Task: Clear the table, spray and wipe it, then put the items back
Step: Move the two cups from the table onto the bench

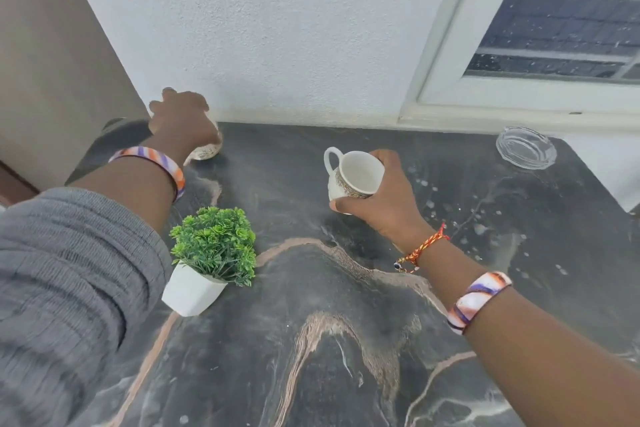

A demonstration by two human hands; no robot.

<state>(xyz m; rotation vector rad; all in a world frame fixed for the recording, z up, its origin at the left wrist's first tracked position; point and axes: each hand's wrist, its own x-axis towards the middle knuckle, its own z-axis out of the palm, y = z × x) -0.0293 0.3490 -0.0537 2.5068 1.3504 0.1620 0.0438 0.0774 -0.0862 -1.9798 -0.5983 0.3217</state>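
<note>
the right hand [377, 198], just right of the frame's centre, has its fingers and thumb curled round a white cup [353, 177] with a brown patterned band; the cup is tilted, its open mouth facing the camera and its handle pointing to the upper left. whether the cup's base touches the dark marble table [346, 340] cannot be told. in the upper left of the frame the left hand [183, 121] is closed over a second cup [206, 151], blurred and mostly hidden under the palm, which sits at the table's back edge next to the white wall [277, 28]. a small green plant in a white pot [204, 263] stands at the lower left of centre, below the left forearm and well apart from both cups. a clear glass ashtray [525, 148] lies at the upper right, near the table's far corner under the window [561, 21]. pale wet-looking spots dot the table on the right side, between the ashtray and the right wrist. both wrists wear striped bands, and the right one also a red-orange thread
</note>
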